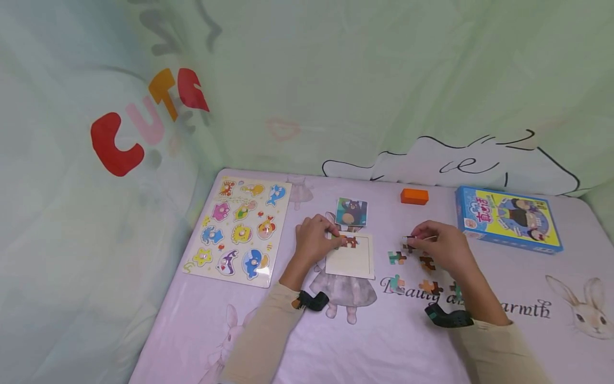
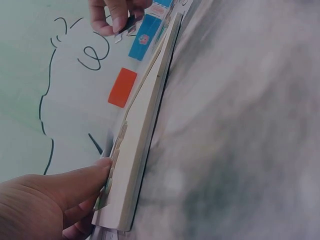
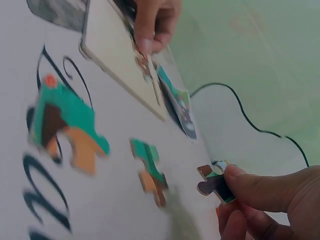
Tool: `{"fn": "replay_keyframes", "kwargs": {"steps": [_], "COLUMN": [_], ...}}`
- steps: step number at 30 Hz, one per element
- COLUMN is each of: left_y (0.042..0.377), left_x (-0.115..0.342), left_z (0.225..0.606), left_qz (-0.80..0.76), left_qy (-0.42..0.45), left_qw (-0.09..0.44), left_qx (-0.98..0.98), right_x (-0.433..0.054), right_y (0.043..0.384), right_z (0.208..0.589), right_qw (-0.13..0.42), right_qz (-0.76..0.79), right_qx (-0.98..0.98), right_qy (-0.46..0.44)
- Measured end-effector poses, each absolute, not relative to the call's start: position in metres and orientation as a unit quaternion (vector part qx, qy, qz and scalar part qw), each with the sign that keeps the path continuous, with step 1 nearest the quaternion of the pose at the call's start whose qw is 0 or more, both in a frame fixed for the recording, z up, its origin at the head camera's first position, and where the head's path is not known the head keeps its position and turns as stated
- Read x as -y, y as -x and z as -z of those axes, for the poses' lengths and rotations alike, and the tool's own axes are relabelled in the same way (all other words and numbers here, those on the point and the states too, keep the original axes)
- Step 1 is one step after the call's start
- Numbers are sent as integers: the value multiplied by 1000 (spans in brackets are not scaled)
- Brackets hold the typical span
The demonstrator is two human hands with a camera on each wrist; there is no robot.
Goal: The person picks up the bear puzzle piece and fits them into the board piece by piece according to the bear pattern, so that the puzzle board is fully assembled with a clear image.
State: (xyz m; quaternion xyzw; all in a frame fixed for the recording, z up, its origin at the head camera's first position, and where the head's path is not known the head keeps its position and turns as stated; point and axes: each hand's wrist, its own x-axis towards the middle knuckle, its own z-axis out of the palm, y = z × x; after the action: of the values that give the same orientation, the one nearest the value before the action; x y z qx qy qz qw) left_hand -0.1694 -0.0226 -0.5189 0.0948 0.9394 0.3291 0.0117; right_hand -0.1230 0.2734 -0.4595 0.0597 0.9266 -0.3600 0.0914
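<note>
A pale wooden puzzle tray (image 1: 349,264) lies in the middle of the table, with brown and orange jigsaw pieces (image 1: 352,242) along its far side. My left hand (image 1: 314,240) holds the tray's far left corner, thumb over the pieces and the other fingers curled at the edge. To the right of the tray, my right hand (image 1: 443,248) pinches a dark jigsaw piece (image 3: 217,184) with green and brown parts between thumb and fingers. Several loose pieces lie below that hand, among them a green one (image 1: 396,257) and an orange-brown one (image 1: 431,287).
Beyond the tray lies a bear picture card (image 1: 352,212). An orange block (image 1: 414,196) and a blue-and-yellow box (image 1: 510,220) are at the back right. On the left is a peg puzzle board (image 1: 261,237) of sea animals. A fabric curtain (image 1: 297,80) borders the table's back.
</note>
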Motion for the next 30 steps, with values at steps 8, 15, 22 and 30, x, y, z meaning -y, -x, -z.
{"fn": "replay_keyframes", "kwargs": {"steps": [8, 15, 22, 30], "left_y": [170, 170, 171, 171], "left_x": [22, 22, 22, 21], "left_z": [519, 520, 521, 521], "left_qz": [-333, -332, -328, -322], "left_qy": [-95, -90, -89, -87], "left_qw": [11, 14, 19, 18], "left_qx": [-938, -939, -940, -943], "right_x": [-241, -217, -199, -189], "right_y": [128, 134, 139, 143], "right_z": [464, 471, 474, 476], "right_qw": [105, 121, 124, 124], "right_qz": [390, 408, 394, 389], "right_qx": [-914, -904, -909, -910], "right_qy": [-41, -39, -46, -69]}}
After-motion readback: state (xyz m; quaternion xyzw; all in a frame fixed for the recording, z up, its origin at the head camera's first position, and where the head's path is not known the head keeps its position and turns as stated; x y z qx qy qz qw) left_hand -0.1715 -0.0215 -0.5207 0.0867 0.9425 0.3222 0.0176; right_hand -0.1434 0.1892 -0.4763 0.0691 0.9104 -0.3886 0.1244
